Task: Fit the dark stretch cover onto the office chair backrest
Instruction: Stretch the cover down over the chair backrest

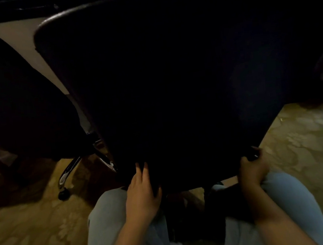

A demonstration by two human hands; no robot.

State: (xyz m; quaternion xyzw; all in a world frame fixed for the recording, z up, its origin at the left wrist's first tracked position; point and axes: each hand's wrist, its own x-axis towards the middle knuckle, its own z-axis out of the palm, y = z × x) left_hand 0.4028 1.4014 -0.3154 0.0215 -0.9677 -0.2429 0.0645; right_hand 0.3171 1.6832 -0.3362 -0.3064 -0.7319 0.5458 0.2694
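Note:
The dark stretch cover lies over the office chair backrest, which fills most of the head view and is hidden beneath it. My left hand is at the cover's lower left edge, thumb curled under the hem and fingers lying up along the fabric. At the lower right corner my right hand grips the hem with curled fingers. The dim light hides the seam and the backrest frame.
A second dark office chair stands to the left, its chrome base leg and castor on the patterned carpet. My knees in light jeans sit just below the backrest. A desk edge runs along the top.

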